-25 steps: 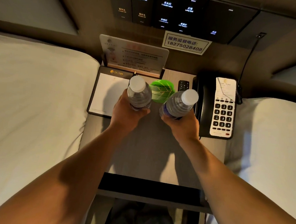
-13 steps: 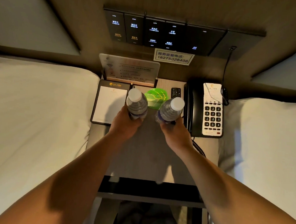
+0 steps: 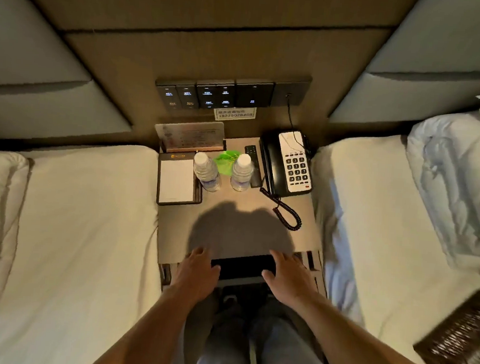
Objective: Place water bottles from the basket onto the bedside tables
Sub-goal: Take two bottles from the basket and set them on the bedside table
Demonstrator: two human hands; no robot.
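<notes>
— Where were the bottles just then?

— Both stood upright toward the far edge of the bedside table (image 3: 238,233): the left bottle (image 3: 206,170) touching the notepad holder (image 3: 176,180), the right bottle (image 3: 241,172) just beside the remote (image 3: 253,165), a green object (image 3: 226,161) between them.

— And the hands?

— Empty, both of them! The left hand (image 3: 198,272) and right hand (image 3: 288,273) hovered at the table's near edge, fingers loosely spread, gripping nothing. The bottles lay straight ahead of them, well apart, long axes vertical.

— Which hand was nearer the next job?

— I'd judge the right. The dark woven basket (image 3: 460,348) sat on the right bed (image 3: 370,248), low at the right, nearer that hand. Whether more bottles lay in it, I couldn't tell.

— The table itself?

— Flat, wood-toned, crowded at the back by the telephone (image 3: 287,163) and its coiled cord (image 3: 286,213); the near half was bare. White beds flanked it, a switch panel (image 3: 225,97) above.
</notes>
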